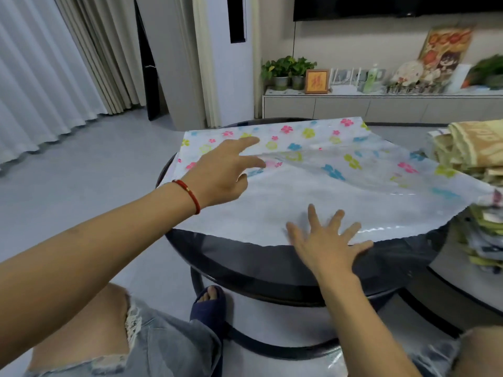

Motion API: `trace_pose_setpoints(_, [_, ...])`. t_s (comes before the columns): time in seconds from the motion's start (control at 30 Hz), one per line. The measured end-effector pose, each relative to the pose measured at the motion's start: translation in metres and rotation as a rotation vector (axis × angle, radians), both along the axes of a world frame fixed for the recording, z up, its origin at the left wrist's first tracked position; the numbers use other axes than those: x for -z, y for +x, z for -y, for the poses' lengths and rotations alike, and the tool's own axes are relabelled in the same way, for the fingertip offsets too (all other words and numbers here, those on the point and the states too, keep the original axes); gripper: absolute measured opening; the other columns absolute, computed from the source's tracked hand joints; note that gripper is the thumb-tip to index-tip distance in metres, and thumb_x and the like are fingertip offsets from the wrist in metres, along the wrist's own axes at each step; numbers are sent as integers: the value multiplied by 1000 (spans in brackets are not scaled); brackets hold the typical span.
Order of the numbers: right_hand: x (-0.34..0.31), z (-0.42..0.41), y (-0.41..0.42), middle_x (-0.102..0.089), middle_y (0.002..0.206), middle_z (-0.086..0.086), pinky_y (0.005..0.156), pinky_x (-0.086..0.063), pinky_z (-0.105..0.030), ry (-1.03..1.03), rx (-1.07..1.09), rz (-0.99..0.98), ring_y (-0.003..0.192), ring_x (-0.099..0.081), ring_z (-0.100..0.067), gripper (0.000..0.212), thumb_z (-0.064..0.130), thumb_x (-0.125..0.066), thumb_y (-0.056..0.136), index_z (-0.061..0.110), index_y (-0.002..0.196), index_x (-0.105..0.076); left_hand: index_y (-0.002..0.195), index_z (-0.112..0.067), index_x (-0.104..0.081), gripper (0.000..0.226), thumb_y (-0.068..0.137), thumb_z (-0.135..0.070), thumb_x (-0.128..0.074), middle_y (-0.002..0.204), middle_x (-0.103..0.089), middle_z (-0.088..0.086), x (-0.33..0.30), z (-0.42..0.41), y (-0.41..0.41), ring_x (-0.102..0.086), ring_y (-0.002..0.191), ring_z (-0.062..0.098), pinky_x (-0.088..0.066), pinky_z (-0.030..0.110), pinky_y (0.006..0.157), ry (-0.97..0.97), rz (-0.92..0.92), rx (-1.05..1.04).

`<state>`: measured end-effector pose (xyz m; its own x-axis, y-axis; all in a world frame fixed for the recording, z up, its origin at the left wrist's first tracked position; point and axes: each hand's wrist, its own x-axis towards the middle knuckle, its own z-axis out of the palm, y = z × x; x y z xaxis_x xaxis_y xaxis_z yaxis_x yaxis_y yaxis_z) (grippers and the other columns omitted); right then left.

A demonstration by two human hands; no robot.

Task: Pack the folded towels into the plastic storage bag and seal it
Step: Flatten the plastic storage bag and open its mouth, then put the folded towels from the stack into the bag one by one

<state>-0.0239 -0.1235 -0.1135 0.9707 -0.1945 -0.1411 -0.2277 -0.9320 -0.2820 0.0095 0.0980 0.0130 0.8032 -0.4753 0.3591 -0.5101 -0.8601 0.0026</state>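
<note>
Smoothing the bag flat is the step you are in, by my reading: nothing is packed yet. Take the flower-printed clear plastic storage bag (313,186) as your landmark; it lies spread over the round dark glass counter (245,257), its top layer lifting in a fold across the middle. Over the bag's left part your left hand (220,175), with a red cord bracelet (187,194) at the wrist, reaches with fingers extended and loose, a wide grip holding nothing. At the bag's near edge your right hand (326,240) lies flat with fingers fanned, pressing the plastic down, also holding nothing. Just beyond the bag's right edge sits the stack of folded yellow and green towels (468,151). Next you will likely need to find the bag's mouth, part its two layers, and bring the towels across.
</note>
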Motion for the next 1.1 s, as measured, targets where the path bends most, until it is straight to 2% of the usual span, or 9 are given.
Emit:
trace_pose_setpoints(0.13, [13, 2, 10, 8, 172, -16, 108, 8, -84, -106, -150, -13, 149, 15, -59, 82, 85, -20, 87, 49, 160, -5, 138, -28, -55, 49, 91, -12, -54, 160, -31, 7, -1, 45, 11, -40, 135, 35, -48, 50, 95, 207, 68, 136])
trace_pose_setpoints(0.33, [15, 14, 31, 15, 173, -4, 107, 15, -81, -128, -402, -66, 152, 22, -50, 85, 92, -21, 80, 60, 155, 2, 145, -31, -42, 57, 91, -17, -55, 162, -25, 0, -10, 92, 34, -48, 124, 33, -55, 46, 78, 381, 67, 106])
trace_pose_setpoints(0.47, [7, 29, 44, 14, 173, -2, 116, 16, -72, -180, -594, -78, 154, 21, -47, 81, 89, -25, 85, 60, 156, 1, 143, -25, -45, 57, 89, -15, -57, 157, -35, -1, -18, 106, 45, -53, 118, 32, -49, 36, 65, 388, 37, 55])
trace_pose_setpoints(0.57, [5, 52, 43, 13, 174, -3, 113, 20, -74, -190, -612, -74, 154, 21, -46, 84, 91, -23, 83, 59, 157, 0, 138, -23, -51, 50, 88, -15, -56, 143, -51, 0, -20, 106, 53, -57, 112, 29, -41, 31, 61, 332, 9, 12])
trace_pose_setpoints(0.63, [2, 73, 40, 5, 173, -5, 113, 15, -77, -201, -553, -74, 155, 17, -47, 88, 92, -25, 81, 54, 158, -2, 134, -21, -52, 48, 87, -15, -55, 134, -56, 1, -17, 108, 57, -58, 108, 30, -39, 30, 58, 279, -12, -30])
trace_pose_setpoints(0.7, [-6, 93, 39, -1, 171, -8, 113, 6, -80, -201, -446, -108, 154, 15, -48, 92, 92, -32, 78, 49, 157, -10, 137, -18, -49, 52, 86, -15, -56, 136, -54, 4, -12, 113, 60, -57, 111, 32, -45, 35, 63, 209, -47, -84])
trace_pose_setpoints(0.83, [-18, 130, 39, -11, 171, -1, 113, 1, -81, -144, -365, -148, 157, 6, -41, 90, 91, -42, 79, 49, 156, -20, 145, -13, -42, 62, 86, -20, -62, 151, -42, 7, -7, 126, 65, -52, 124, 35, -53, 51, 90, 102, -134, -146])
trace_pose_setpoints(1.0, [-21, 156, 40, -22, 168, 11, 118, 3, -74, 12, -365, -95, 159, -5, -25, 75, 76, -50, 90, 45, 156, -32, 142, -11, -47, 60, 86, -25, -64, 149, -46, 9, -3, 138, 78, -51, 125, 34, -49, 47, 99, 1, -141, -168])
trace_pose_setpoints(1.1, [-32, 166, 45, -37, 164, 7, 123, -17, -62, 42, -339, 33, 154, -29, -23, 64, 62, -53, 97, 35, 154, -44, 146, -13, -45, 64, 87, -29, -65, 152, -45, 9, -3, 146, 85, -48, 131, 34, -44, 44, 105, -62, -158, -175])
